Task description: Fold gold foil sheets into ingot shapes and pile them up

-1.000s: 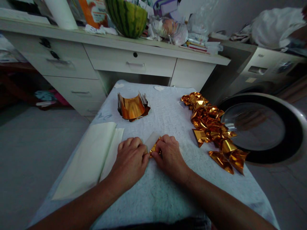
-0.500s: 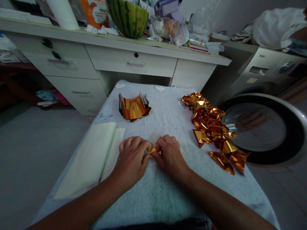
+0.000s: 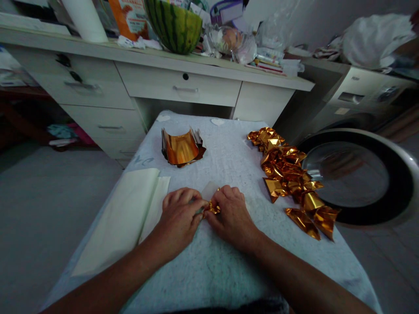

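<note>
Both hands meet at the middle of the cloth-covered table (image 3: pixel 229 152). My left hand (image 3: pixel 181 216) is closed, its thumb and forefinger pinching the left side of a small piece of gold foil (image 3: pixel 213 208). My right hand (image 3: pixel 233 216) grips the same foil from the right, fingers curled. A translucent paper piece (image 3: pixel 209 190) shows just behind the fingertips. Further back stands a curved stack of gold foil sheets (image 3: pixel 181 148). Folded gold foil pieces (image 3: pixel 284 161) lie in a long pile on the right. Pale paper sheets (image 3: pixel 121 218) lie left of my left hand.
Behind the table is a white cabinet (image 3: pixel 180 89) with drawers. On its top are a cut watermelon (image 3: pixel 176 28), an orange package (image 3: pixel 129 19) and plastic bags. A washing machine (image 3: pixel 360 91) with its round door (image 3: pixel 353 174) swung open stands at the right.
My left thumb and forefinger have shifted slightly at the foil, and more of the gold piece shows between the hands. The pile and the foil stack have not moved.
</note>
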Available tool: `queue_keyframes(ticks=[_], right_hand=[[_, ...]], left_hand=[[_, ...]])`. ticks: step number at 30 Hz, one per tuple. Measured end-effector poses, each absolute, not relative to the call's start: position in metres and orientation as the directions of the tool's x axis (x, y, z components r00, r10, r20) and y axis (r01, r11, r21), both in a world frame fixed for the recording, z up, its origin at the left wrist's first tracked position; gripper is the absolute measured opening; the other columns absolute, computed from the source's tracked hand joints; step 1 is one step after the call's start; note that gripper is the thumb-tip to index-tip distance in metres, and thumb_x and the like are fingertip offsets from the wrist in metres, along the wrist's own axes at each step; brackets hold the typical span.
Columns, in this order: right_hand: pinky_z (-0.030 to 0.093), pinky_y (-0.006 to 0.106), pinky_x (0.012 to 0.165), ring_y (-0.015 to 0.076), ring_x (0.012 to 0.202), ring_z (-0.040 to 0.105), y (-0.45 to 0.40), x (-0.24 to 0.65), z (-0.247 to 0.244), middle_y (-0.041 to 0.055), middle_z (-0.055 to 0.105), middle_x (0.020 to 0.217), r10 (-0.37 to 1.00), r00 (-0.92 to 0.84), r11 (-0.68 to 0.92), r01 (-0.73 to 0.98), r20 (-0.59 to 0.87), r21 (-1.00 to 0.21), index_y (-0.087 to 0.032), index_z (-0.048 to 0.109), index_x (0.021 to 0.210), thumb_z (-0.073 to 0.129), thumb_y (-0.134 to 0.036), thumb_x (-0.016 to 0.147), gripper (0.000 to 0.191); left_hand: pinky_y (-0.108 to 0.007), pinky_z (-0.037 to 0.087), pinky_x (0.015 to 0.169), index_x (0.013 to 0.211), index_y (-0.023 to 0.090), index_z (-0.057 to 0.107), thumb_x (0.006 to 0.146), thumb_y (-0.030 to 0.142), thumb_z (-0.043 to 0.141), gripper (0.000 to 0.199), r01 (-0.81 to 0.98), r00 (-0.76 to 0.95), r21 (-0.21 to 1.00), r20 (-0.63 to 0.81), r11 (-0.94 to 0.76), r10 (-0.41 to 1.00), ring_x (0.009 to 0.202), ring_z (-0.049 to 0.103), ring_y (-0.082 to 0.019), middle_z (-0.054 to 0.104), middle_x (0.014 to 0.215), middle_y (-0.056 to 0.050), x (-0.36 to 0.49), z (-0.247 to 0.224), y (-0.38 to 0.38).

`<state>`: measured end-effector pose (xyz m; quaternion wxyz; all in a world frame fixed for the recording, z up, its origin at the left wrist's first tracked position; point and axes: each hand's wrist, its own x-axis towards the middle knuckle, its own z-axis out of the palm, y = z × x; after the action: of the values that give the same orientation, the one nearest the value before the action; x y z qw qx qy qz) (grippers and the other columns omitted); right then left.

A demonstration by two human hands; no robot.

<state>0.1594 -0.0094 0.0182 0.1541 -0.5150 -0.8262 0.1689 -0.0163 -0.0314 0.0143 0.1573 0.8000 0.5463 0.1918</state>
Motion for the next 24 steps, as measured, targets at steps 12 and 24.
queue_keyframes(ticks=[12, 24], right_hand=[[0.035, 0.037, 0.080, 0.0238, 0.093, 0.046, -0.006, 0.161, 0.019, 0.0052, 0.055, 0.097, 0.907, -0.420, 0.385, 0.793, 0.034, -0.473, -0.021, 0.059, 0.087, 0.065, -0.028, 0.084, 0.010], [0.035, 0.035, 0.085, 0.0216, 0.096, 0.046, -0.002, 0.172, 0.021, 0.0045, 0.056, 0.105, 0.869, -0.494, 0.422, 0.714, 0.026, -0.558, -0.024, 0.058, 0.104, 0.053, -0.010, 0.086, 0.023]], left_hand=[[-0.046, 0.034, 0.096, 0.108, 0.031, 0.066, 0.081, 0.007, 0.057, 0.038, 0.811, 0.347, 0.473, 0.085, -0.345, 0.934, 0.111, 0.049, -0.025, 0.059, 0.110, -0.002, -0.019, 0.018, -0.030], [-0.047, 0.034, 0.097, 0.107, 0.031, 0.066, 0.080, 0.006, 0.055, 0.038, 0.801, 0.358, 0.487, 0.077, -0.348, 0.931, 0.112, 0.049, -0.025, 0.059, 0.111, -0.002, -0.021, 0.017, -0.030]])
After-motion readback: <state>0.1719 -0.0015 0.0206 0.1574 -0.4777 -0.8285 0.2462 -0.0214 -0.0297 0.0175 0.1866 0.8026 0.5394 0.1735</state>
